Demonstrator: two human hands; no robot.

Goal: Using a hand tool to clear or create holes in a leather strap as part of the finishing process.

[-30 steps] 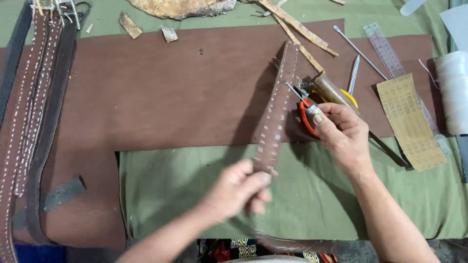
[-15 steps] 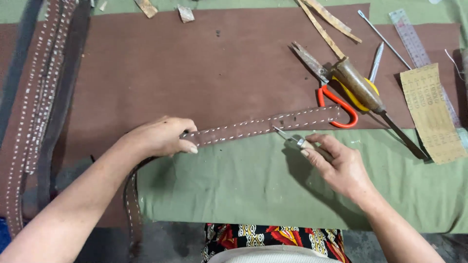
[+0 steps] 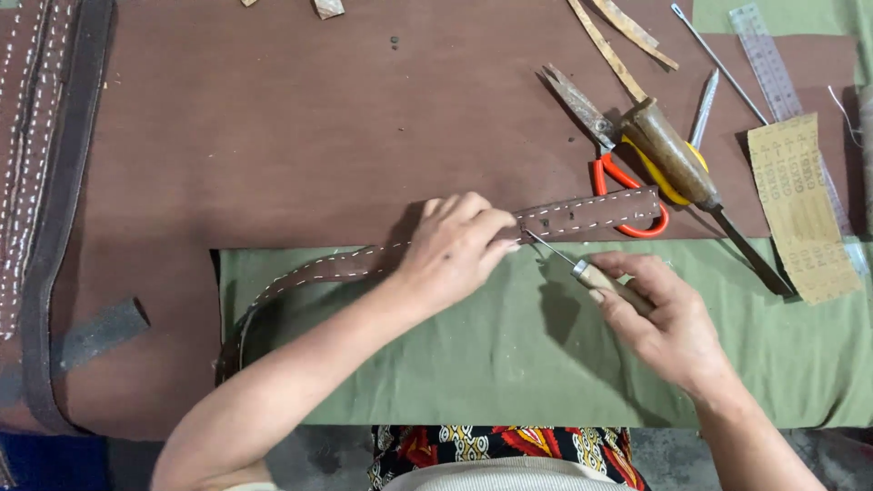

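Note:
A brown leather strap (image 3: 582, 212) with white stitching along both edges lies flat across the work surface, its left part curving down toward me. My left hand (image 3: 450, 250) presses down on the strap near its middle, fingers spread. My right hand (image 3: 668, 318) grips a small awl (image 3: 591, 273) by its pale wooden handle. The thin metal point rests at the strap's lower edge, just beside my left fingertips.
A large brown leather sheet (image 3: 300, 127) covers green cloth (image 3: 509, 364). Orange-handled scissors (image 3: 600, 145), a wooden-handled tool (image 3: 677, 164), a metal rod (image 3: 718, 64), a clear ruler (image 3: 773, 64) and sandpaper (image 3: 800, 205) lie at the right. Stitched straps (image 3: 36, 182) lie at the left.
The strap went from held upright to lying flat. My left hand slid right along it and now presses it down. My right hand brought the awl point to the strap's edge.

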